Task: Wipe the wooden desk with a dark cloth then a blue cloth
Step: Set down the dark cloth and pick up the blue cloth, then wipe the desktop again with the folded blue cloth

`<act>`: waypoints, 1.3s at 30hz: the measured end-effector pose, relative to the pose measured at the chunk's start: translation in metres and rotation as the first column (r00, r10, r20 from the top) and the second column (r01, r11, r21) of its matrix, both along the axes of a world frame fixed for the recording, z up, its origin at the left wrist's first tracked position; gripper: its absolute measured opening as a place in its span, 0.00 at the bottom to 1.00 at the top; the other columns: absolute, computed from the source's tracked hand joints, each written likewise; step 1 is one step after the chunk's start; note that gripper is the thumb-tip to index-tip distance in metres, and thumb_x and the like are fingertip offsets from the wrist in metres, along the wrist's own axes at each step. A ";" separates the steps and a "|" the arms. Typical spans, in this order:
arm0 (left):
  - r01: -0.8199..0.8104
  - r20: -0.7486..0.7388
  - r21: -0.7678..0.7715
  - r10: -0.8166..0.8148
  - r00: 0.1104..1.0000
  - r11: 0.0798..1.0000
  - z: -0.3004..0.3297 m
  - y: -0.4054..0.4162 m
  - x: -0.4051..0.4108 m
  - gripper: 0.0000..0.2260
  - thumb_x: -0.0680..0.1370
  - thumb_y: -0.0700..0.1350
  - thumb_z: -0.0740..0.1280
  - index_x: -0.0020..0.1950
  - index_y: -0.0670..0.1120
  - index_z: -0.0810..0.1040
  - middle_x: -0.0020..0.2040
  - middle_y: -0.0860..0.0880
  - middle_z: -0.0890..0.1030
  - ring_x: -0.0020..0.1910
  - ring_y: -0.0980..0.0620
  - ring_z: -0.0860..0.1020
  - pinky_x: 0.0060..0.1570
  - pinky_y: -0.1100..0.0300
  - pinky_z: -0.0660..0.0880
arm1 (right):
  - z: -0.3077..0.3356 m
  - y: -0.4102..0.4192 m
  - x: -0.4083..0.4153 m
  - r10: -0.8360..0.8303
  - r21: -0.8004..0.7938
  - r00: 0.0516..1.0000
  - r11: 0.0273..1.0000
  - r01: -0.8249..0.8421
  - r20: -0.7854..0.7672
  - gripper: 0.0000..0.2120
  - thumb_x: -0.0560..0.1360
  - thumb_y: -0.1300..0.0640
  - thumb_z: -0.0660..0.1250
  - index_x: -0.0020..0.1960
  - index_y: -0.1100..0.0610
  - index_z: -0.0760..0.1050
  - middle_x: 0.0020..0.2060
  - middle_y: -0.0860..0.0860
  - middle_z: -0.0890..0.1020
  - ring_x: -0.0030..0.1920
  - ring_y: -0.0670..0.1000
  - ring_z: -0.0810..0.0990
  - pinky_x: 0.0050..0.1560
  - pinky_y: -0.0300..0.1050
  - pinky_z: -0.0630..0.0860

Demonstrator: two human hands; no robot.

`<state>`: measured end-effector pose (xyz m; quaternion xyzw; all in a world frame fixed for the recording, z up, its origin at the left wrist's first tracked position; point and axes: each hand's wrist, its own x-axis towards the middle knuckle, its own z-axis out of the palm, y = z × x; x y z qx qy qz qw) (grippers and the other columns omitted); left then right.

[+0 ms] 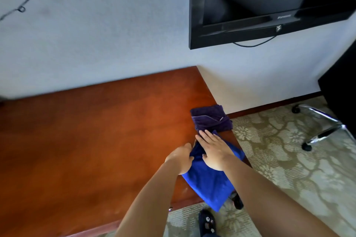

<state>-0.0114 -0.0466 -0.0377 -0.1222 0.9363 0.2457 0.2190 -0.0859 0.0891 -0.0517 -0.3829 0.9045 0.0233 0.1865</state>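
The wooden desk (96, 140) is reddish brown and fills the lower left. A folded dark purple cloth (211, 118) lies at the desk's right edge. Just in front of it a blue cloth (210, 183) lies over the desk's right corner, one end hanging past the front edge. My right hand (213, 150) presses flat on the blue cloth with straight fingers, the fingertips near the dark cloth. My left hand (181, 159) grips the blue cloth's left edge with curled fingers.
A black television (269, 5) hangs on the white wall above the desk's right end. A chrome chair base (323, 127) with castors stands on the patterned carpet to the right. My dark shoes (207, 221) show below the desk edge.
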 end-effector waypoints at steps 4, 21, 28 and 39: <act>0.013 -0.058 0.043 -0.011 0.998 0.999 0.009 -0.009 0.011 0.15 0.82 0.43 0.59 0.69 0.45 0.67 0.63 0.46 0.76 0.59 0.45 0.75 0.53 0.56 0.71 | 0.007 -0.010 0.009 0.071 -0.004 0.997 0.998 -0.071 0.007 0.35 0.78 0.56 0.60 0.79 0.50 0.44 0.77 0.50 0.54 0.77 0.51 0.46 0.76 0.47 0.43; -0.377 -0.206 -0.137 0.346 0.915 0.916 -0.028 -0.064 0.062 0.12 0.81 0.42 0.57 0.62 0.46 0.76 0.59 0.47 0.74 0.54 0.46 0.76 0.52 0.53 0.75 | -0.033 -0.040 0.055 0.328 -0.113 0.938 0.934 -0.340 -0.110 0.33 0.76 0.41 0.44 0.73 0.59 0.66 0.75 0.54 0.62 0.75 0.53 0.58 0.72 0.48 0.54; -0.635 -0.231 -0.239 0.592 0.772 0.735 -0.030 -0.049 0.084 0.12 0.79 0.42 0.56 0.58 0.46 0.76 0.53 0.48 0.75 0.52 0.45 0.76 0.46 0.52 0.75 | -0.038 -0.060 0.028 0.588 -0.152 0.809 0.800 -0.581 -0.002 0.44 0.65 0.33 0.29 0.79 0.50 0.43 0.77 0.49 0.38 0.76 0.50 0.36 0.72 0.44 0.33; -0.838 -0.288 -0.419 0.824 0.488 0.349 -0.029 -0.020 0.130 0.10 0.77 0.42 0.57 0.57 0.49 0.72 0.56 0.50 0.75 0.58 0.48 0.74 0.53 0.56 0.67 | -0.047 -0.105 0.057 0.783 -0.210 0.621 0.601 -0.771 -0.040 0.43 0.65 0.41 0.26 0.79 0.51 0.43 0.78 0.50 0.40 0.77 0.50 0.37 0.71 0.48 0.31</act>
